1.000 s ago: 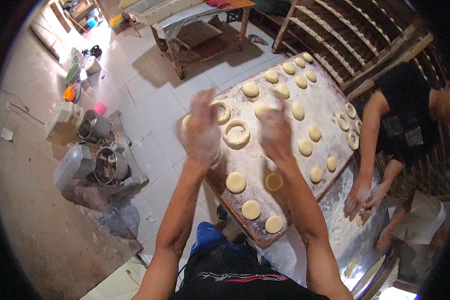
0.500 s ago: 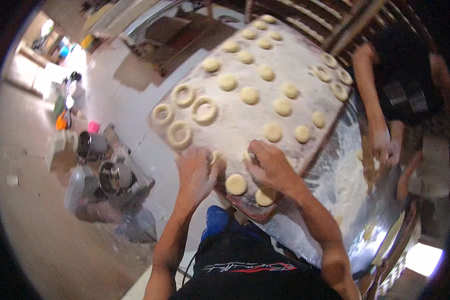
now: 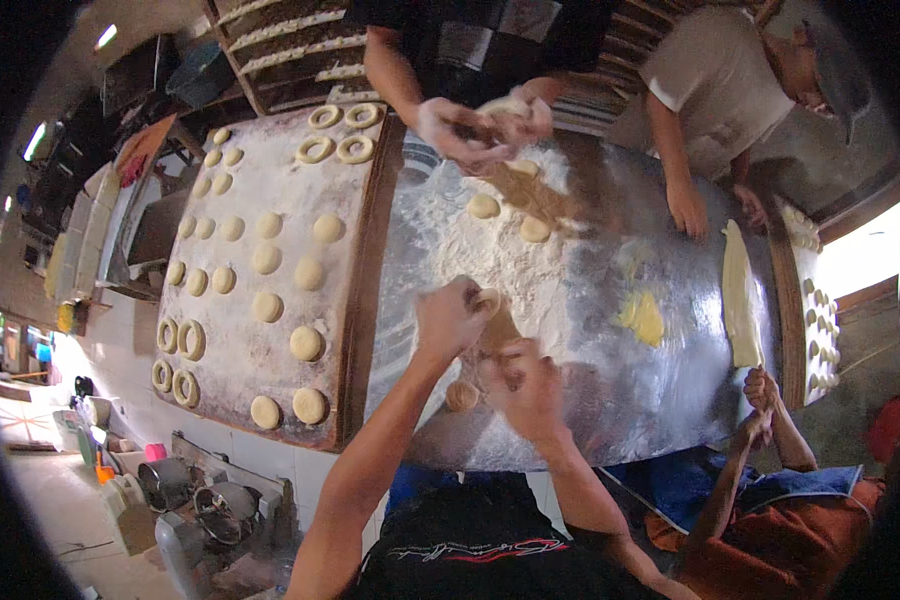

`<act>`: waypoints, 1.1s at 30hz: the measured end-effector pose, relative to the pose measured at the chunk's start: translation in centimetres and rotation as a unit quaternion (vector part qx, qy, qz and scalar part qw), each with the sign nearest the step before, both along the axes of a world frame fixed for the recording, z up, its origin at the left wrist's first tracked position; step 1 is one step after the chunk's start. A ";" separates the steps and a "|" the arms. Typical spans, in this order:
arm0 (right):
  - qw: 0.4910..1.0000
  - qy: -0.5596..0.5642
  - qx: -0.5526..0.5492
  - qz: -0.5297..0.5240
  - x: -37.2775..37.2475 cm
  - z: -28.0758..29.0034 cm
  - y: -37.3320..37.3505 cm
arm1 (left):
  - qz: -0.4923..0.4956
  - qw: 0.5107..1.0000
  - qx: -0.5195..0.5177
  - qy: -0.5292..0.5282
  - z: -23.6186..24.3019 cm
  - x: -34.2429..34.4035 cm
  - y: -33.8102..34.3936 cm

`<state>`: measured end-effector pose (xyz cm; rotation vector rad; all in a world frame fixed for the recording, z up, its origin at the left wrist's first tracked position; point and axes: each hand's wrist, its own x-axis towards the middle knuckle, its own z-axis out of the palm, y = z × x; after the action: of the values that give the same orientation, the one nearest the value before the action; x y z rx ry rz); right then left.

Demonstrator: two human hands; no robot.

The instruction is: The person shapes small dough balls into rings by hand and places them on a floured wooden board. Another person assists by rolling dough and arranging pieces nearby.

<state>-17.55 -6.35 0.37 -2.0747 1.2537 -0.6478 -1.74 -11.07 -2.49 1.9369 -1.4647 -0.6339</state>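
Note:
Over the floured part of a metal table, my left hand pinches a small piece of dough that looks ring-shaped. My right hand is just nearer and to the right, its fingers curled and somewhat blurred; whatever lies between them is hidden. A round dough piece rests on the table beside my right hand. Beyond my hands, two flattened dough rounds lie in the loose flour.
On the left, a floured board bears several dough rounds and rings. Across the table a co-worker's hands hold dough. Another person leans in at the far right. At right, a co-worker's hands touch a long dough strip. Yellow fat smears the tabletop.
My view has turned right, from the board to the metal table. Both hands have left the board and are now over the flour. Two more people have come into view.

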 end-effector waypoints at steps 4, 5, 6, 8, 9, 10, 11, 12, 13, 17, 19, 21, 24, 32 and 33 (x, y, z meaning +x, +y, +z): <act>0.971 -0.202 0.097 -0.080 -3.5 0.4 -3.6 | 0.057 0.944 -0.028 0.323 1.7 -2.4 3.8; 0.967 -0.230 0.106 -0.030 -3.8 0.3 -4.2 | 0.059 0.937 -0.041 0.343 2.4 -3.2 4.6; 0.958 -0.263 0.111 0.034 -3.9 0.1 -4.5 | 0.056 0.926 -0.066 0.367 3.2 -4.0 5.2; 0.930 -0.282 0.231 0.044 -3.4 -0.1 -4.7 | 0.073 0.923 -0.087 0.368 4.5 -5.0 5.8; 0.926 -0.277 0.252 0.049 -3.1 -0.1 -4.5 | 0.085 0.907 -0.116 0.396 5.1 -5.2 6.0; 0.920 -0.251 0.300 0.038 -2.5 0.2 -4.3 | 0.126 0.893 -0.112 0.418 5.6 -4.9 6.4; 0.875 -0.335 0.344 0.061 -2.1 0.6 -3.8 | 0.107 0.900 -0.114 0.407 6.0 -4.7 6.8; 0.825 -0.375 0.418 0.061 -1.7 1.1 -3.5 | 0.097 0.907 -0.067 0.405 6.4 -4.1 7.2; 0.854 -0.342 0.381 0.091 -1.5 1.7 -3.2 | 0.060 0.938 -0.039 0.338 6.8 -3.0 7.9; 0.935 -0.256 0.223 0.104 1.0 2.9 -2.0 | -0.003 0.973 -0.104 0.205 8.2 1.0 9.6; 0.969 -0.210 0.023 0.131 3.4 2.7 -1.6 | 0.026 0.981 -0.173 0.078 8.6 2.4 8.9; 0.947 -0.197 -0.193 0.165 5.9 2.9 -1.5 | -0.016 0.992 -0.123 0.030 8.5 4.4 8.8; 0.997 -0.066 0.006 0.049 9.3 4.0 -2.0 | -0.141 0.974 -0.083 0.159 7.7 7.6 9.7; 0.882 -0.362 0.289 0.085 10.6 5.1 3.0 | 0.303 0.812 -0.229 0.444 4.3 7.2 10.8; 0.823 -0.406 0.393 0.068 10.6 5.0 3.3 | 0.315 0.803 -0.272 0.427 4.0 6.4 10.7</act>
<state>-6.92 -3.01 5.32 -0.9899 0.6662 -0.6782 4.66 -0.37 1.50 1.2558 -0.3200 -0.5602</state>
